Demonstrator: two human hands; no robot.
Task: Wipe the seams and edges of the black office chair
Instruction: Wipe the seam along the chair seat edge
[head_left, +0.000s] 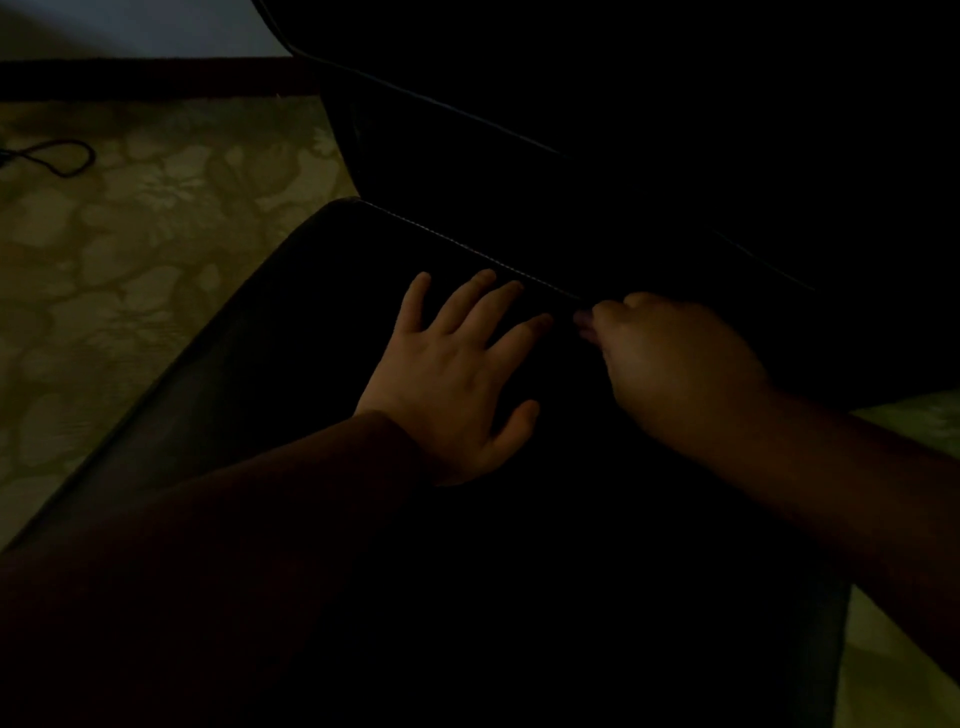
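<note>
Filling the dim frame, the black office chair (291, 364) shows a stitched seam (467, 249) along its seat's rear edge. The left hand (457, 374) lies flat with fingers spread, probably steadying the seat. The right hand (670, 364) curls at the seam; whether it holds a cloth I cannot tell.

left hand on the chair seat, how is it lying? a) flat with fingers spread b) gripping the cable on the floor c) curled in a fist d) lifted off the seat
a: the left hand lies flat on the black chair seat, its fingers straight and spread toward the stitched seam.
</note>
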